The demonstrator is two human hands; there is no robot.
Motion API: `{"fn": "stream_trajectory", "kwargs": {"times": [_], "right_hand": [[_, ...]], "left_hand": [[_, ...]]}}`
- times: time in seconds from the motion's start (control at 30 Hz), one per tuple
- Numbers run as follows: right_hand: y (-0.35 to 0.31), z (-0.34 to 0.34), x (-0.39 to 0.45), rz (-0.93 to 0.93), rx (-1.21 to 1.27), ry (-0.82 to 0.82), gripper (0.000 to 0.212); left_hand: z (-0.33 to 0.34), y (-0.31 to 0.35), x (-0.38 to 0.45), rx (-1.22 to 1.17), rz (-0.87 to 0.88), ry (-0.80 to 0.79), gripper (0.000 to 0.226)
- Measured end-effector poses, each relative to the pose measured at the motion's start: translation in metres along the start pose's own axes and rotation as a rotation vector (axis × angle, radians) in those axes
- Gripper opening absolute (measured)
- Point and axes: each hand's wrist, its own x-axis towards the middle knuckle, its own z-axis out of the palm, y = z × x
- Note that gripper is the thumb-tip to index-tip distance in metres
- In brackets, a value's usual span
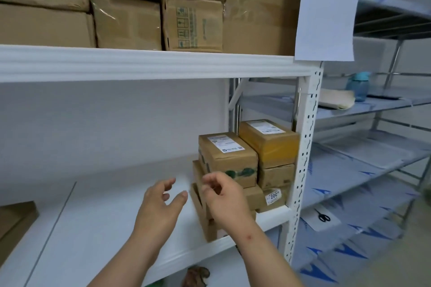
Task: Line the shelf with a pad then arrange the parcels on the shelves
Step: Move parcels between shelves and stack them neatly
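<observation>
With the white pad [93, 228] already down, my parcels [247, 170] stack at three o'clock on the shelf [144, 63], my left hand [161, 207] and right hand [226, 196] hover loose-fingered, holding nothing; bare space left.

1. The right hand [224, 196] hides the lower front of the parcel stack [235, 170].
2. Beside that stack, far left, a brown box [14, 221] is cut off.
3. Parcel labels are blurred, unreadable.
</observation>
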Motion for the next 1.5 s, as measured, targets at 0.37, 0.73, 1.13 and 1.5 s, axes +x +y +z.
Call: {"fn": "stream_trajectory", "kwargs": {"times": [0.37, 0.73, 1.13, 1.5], "right_hand": [[0.08, -0.105, 0.08, 0.011, -0.221, 0.407, 0.056], [0.099, -0.133, 0.115, 0.014, -0.316, 0.508, 0.096], [0.106, -0.119, 0.134, 0.025, -0.416, 0.58, 0.109], [0.117, -0.112, 0.134, -0.099, -0.323, 0.653, 0.093]], "left_hand": [[0.111, 0.018, 0.033, -0.145, -0.227, 0.039, 0.052], [0.137, 0.034, 0.05, -0.192, -0.305, 0.089, 0.088], [0.146, 0.035, 0.067, -0.219, -0.294, -0.015, 0.108], [0.141, 0.05, 0.078, -0.216, -0.195, 0.066, 0.051]]}}
